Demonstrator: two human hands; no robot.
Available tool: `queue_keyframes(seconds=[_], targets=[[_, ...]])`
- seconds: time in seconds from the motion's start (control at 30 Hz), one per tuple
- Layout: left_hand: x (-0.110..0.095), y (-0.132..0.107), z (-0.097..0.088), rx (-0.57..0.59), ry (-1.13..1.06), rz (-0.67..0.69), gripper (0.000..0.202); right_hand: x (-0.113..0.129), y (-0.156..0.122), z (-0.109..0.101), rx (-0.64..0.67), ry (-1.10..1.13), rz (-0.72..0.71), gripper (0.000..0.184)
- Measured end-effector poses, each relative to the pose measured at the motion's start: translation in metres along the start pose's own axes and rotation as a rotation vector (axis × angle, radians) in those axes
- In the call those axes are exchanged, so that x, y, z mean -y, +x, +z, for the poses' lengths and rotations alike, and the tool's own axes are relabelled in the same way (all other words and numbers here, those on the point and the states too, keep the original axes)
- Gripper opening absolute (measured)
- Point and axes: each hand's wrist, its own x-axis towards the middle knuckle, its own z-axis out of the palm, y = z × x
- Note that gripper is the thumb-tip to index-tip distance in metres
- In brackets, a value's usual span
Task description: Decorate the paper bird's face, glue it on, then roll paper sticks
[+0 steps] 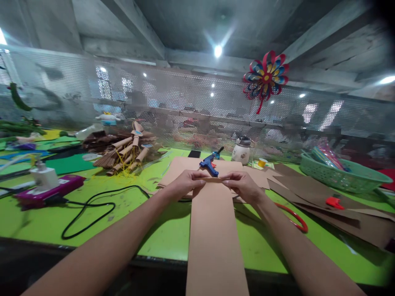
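Observation:
A long strip of brown kraft paper (216, 238) runs from the middle of the table toward me and past its front edge. My left hand (188, 183) pinches the strip's far left corner. At the far right corner, my right hand (242, 185) pinches the same edge between thumb and fingers. The far end looks folded or rolled into a narrow band between both hands. Just beyond it, a blue glue gun (210, 164) lies on a stack of brown paper sheets (175, 166).
On the left are a purple power strip (52, 191), a black cable (114, 203) and bundled paper pieces (126, 154). A green basket (345, 176), dark brown sheets (308, 193) and a red ring (300, 224) lie right. A jar (241, 151) stands behind, before a perforated metal screen (185, 90).

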Motion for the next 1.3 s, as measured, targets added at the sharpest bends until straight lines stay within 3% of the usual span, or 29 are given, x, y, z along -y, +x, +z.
queue_keyframes(seconds=[0.37,0.57,0.77,0.9,1.0,1.17,1.3], targets=[[0.001,0.004,-0.004,-0.024,0.097,0.159,0.023,-0.001,0.0,0.002,-0.04,-0.047,-0.064,0.017],[-0.002,0.002,-0.011,0.089,0.13,0.072,0.026,-0.004,0.0,0.004,-0.006,-0.191,-0.177,0.014],[-0.012,-0.004,-0.009,0.124,0.194,-0.17,0.045,-0.003,-0.002,0.011,0.044,-0.235,-0.147,0.013],[-0.012,-0.005,-0.005,0.222,0.337,-0.111,0.041,-0.002,-0.003,0.014,0.04,-0.256,-0.151,0.01],[-0.01,-0.005,-0.002,0.254,0.315,-0.07,0.041,-0.002,-0.003,0.015,0.035,-0.264,-0.187,0.01],[-0.005,-0.003,0.0,0.241,0.278,-0.14,0.04,-0.002,-0.002,0.016,0.048,-0.264,-0.22,0.01],[-0.002,0.0,0.002,0.204,0.321,-0.089,0.038,0.002,-0.003,0.01,0.114,-0.228,-0.159,0.014]])
